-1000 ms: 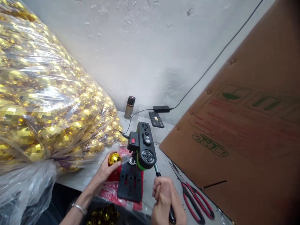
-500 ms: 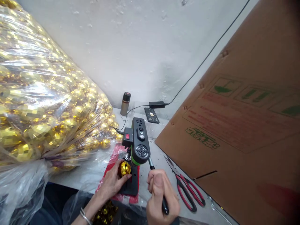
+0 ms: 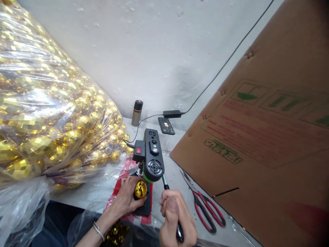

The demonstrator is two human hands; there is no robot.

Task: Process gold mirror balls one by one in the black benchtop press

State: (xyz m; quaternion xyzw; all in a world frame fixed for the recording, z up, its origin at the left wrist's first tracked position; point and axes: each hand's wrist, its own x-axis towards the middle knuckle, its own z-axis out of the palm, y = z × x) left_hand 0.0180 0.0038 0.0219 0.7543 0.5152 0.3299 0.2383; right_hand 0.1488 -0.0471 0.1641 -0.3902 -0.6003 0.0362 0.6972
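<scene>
The gold mirror ball [image 3: 141, 189] is over the black base plate [image 3: 147, 206], near the front end of the small bench drill [image 3: 154, 154]. I can't tell if it sits on the plate. It looks light and hard, like thin plastic, and its shiny flat bits may be slippery and easy to scratch. The best hold looks to be around its sides, at the fattest part. The left hand [image 3: 127, 198] does that: it reaches in from the left, thumb on the near side, fingers curled around the far side, pinching the ball. The right hand [image 3: 177, 218] is a fist wrapped around the lever [image 3: 166, 187], thumb up on top. Scissors [image 3: 197, 194] lie to its right.
</scene>
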